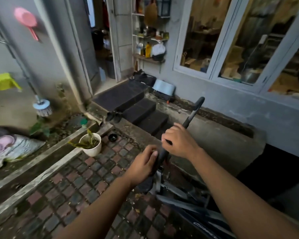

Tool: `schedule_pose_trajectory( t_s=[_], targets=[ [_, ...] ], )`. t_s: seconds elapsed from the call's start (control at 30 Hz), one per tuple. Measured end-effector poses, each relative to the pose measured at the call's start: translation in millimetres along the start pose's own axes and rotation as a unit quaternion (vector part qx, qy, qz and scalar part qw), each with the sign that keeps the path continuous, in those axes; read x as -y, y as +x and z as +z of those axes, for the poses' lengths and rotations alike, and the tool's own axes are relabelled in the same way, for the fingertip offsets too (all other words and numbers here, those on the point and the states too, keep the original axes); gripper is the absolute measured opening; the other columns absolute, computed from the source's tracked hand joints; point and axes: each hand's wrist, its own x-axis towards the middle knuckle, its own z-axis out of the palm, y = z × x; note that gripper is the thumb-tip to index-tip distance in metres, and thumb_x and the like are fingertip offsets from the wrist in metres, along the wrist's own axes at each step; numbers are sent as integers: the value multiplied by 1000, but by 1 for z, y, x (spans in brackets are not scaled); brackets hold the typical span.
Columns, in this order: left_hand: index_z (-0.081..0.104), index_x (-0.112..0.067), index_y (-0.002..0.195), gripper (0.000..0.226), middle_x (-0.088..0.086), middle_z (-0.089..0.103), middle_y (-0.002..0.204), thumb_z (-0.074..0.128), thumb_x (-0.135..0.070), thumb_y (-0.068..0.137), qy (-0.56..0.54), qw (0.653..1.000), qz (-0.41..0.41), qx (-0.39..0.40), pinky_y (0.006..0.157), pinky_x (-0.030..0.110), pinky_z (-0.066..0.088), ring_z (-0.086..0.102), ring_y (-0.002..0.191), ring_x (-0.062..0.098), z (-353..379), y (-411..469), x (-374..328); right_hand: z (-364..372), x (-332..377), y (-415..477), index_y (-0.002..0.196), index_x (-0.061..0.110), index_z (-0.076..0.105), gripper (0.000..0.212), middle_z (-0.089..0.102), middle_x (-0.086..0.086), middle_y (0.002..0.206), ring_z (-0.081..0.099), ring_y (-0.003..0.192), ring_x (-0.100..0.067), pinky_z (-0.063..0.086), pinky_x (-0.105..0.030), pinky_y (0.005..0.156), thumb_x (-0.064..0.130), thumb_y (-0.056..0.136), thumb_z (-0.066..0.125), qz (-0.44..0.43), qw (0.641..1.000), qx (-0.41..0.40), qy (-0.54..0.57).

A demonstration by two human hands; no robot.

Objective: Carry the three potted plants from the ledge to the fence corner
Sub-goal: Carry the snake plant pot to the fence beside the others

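Both forearms reaching in from six o'clock; left hand [144, 162] and right hand [179, 141] each clenched around the black handlebar [193, 114]. At nine o'clock from that grip, white potted plant [90, 144] upright on brick paving [62, 185].

- A pink scoop [26, 21] hangs on the grey wall.
- A blue-headed brush [42, 107] leans there.
- Dark steps [138, 107] lead to the open doorway.
- A yellow bottle [148, 50] stands on a shelf.
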Motion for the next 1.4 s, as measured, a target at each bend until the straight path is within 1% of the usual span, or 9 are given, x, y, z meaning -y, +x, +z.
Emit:
schedule_pose_trajectory(
  t_s=[0.1, 0.23, 0.4, 0.6, 0.7, 0.93, 1.07, 1.2, 1.4],
  targets=[
    [59, -28, 108, 34, -5, 62, 98, 38, -54, 103, -47, 997, -6, 55, 84, 28, 46, 58, 86, -5, -6, 21, 20, 11, -5, 19, 49, 19, 60, 30, 59, 1, 48, 54, 53, -25, 37, -34, 68, 31, 75, 53, -25, 998, -60, 7],
    [58, -7, 112, 76, 16, 58, 101, 41, -80, 96, -107, 983, 0, 152, 83, 20, 44, 54, 95, 10, -14, 37, 30, 18, -12, 28, 44, 14, 63, 37, 57, -3, 40, 54, 43, -27, 43, -31, 57, 36, 71, 51, -43, 998, -40, -11],
    [53, -24, 81, 40, -23, 57, 70, 33, -46, 108, -153, 953, -53, 257, 69, 12, 39, 48, 66, -9, -2, 55, 34, -5, -9, 50, 39, 14, 40, 42, 30, 2, 35, 27, 34, -18, 12, -24, 49, 47, 67, 38, -49, 990, 127, -27],
    [63, -43, 83, 18, -17, 65, 80, 61, -44, 101, -66, 927, 39, 367, 70, 29, 49, 61, 75, -2, -41, 89, 50, -11, -2, 86, 64, 20, 55, 38, 51, 2, 59, 43, 52, -8, 31, -31, 54, 48, 89, 49, 70, 957, 282, -20],
    [72, -46, 93, 5, -4, 79, 93, 67, -44, 92, -17, 940, 66, 333, 85, 36, 59, 75, 87, 13, -97, 122, 79, 1, 16, 119, 75, 24, 59, 25, 52, 8, 65, 46, 59, -6, 40, -33, 61, 42, 92, 55, 136, 955, 262, 36],
    [63, -48, 119, 40, -21, 76, 103, 68, -60, 81, 0, 983, 33, 182, 96, 32, 58, 72, 96, -3, -276, 197, 203, 81, 116, 227, 115, 39, 59, 21, 74, 12, 97, 66, 84, -3, 51, -28, 74, 42, 95, 65, 333, 884, 201, 259],
    [50, -45, 131, 64, -5, 67, 122, 68, -63, 73, -33, 992, -36, 120, 102, 31, 55, 65, 111, -3, -341, 227, 265, 150, 149, 299, 132, 43, 52, 38, 62, 7, 138, 55, 129, -11, 41, -41, 112, 46, 96, 62, 320, 879, 198, 292],
    [47, -44, 130, 65, 11, 53, 130, 69, -63, 72, -14, 991, -107, 83, 107, 39, 54, 61, 121, 26, -370, 250, 328, 225, 150, 357, 139, 39, 50, 42, 47, 3, 150, 40, 142, -15, 38, -36, 114, 42, 99, 62, 297, 862, 224, 344],
    [48, -36, 136, 65, 11, 56, 138, 69, -63, 81, 55, 969, -240, 14, 112, 46, 48, 58, 128, 28, -384, 266, 431, 365, 117, 419, 143, 31, 49, 46, 47, 1, 142, 41, 140, -20, 35, -30, 107, 34, 99, 63, 299, 847, 252, 360]
  ],
)
